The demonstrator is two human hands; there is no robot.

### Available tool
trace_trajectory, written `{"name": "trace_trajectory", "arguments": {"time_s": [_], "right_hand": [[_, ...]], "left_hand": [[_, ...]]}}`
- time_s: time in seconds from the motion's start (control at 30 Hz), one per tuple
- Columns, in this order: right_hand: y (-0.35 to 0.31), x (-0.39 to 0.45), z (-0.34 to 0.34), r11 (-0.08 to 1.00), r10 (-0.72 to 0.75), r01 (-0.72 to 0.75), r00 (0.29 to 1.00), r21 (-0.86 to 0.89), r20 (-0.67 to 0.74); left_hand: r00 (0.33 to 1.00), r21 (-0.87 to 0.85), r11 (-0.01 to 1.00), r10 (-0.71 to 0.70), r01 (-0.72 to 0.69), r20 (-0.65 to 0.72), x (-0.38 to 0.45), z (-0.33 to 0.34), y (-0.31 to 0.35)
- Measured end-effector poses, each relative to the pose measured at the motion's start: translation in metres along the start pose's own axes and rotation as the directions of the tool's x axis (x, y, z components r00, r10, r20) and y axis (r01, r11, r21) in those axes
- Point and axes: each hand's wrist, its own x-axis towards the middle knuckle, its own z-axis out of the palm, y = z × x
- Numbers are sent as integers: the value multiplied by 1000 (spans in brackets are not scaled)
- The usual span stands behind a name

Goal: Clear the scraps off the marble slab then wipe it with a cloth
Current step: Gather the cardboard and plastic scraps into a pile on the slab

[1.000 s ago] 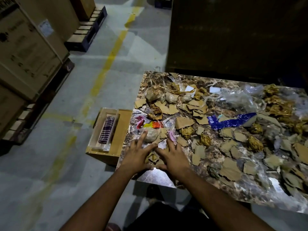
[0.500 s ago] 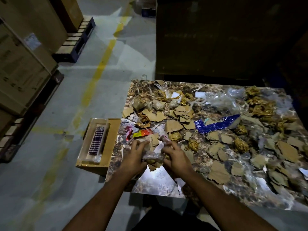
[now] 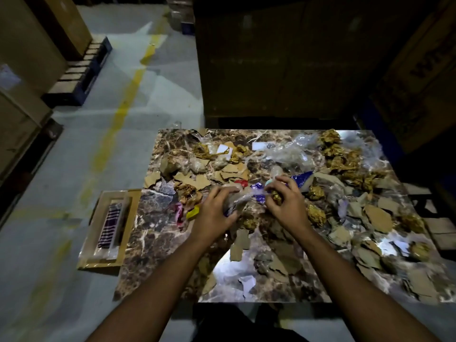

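From my remote seat, the dim warehouse floor (image 3: 81, 149) with its worn yellow line (image 3: 118, 114) fills the left; dark stacked cartons (image 3: 271, 58) loom behind, their print too murky to read. The marble slab (image 3: 148, 243) sits centre, brown and veined, its far right corner lost in shadow and glare washing out its near edge. Scraps (image 3: 377, 218) of torn cardboard, gold foil wads and clear film cover most of it. Beside its left edge lies a shallow wooden tray (image 3: 128, 201) holding a striped cloth (image 3: 109, 228). My left hand (image 3: 214, 213) curls around what seems to be crumpled clear film, blurred. My right hand (image 3: 286, 206) pinches a gold foil wad (image 3: 276, 196) near a blue wrapper (image 3: 303, 178). Both hands hover mid-slab, close together.
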Motion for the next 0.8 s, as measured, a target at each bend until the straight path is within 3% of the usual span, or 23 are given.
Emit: {"name": "trace_trajectory", "arguments": {"time_s": [0.13, 0.2, 0.3, 0.4, 0.53, 0.63, 0.73, 0.8], "right_hand": [[30, 3, -13, 996, 15, -14, 1000, -91, 16], [48, 5, -11, 977, -14, 40, 992, -210, 122], [73, 5, -10, 933, 121, 17, 926, -360, 357], [87, 2, -17, 943, 117, 45, 883, -330, 455], [84, -7, -32, 970, 58, 46, 910, -240, 411], [72, -24, -41, 960, 18, 58, 963, -275, 269], [58, -60, -45, 945, -29, 68, 992, -319, 125], [55, -92, -41, 941, 26, 56, 971, -335, 236]], "left_hand": [[988, 27, 999, 33, -37, 152, 27, 37, 21], [963, 112, 992, 24, -56, 269, 34, 58, 18], [903, 321, 941, -46, -105, 428, 37, 77, 10], [896, 373, 924, -88, -90, 434, 33, 73, 5], [927, 303, 952, -74, -43, 367, 25, 56, -3], [942, 338, 940, -84, -32, 324, 11, 41, -9], [963, 303, 949, 1, -86, 271, -22, 29, -20], [952, 345, 930, 19, -129, 306, -55, 21, -29]]}}
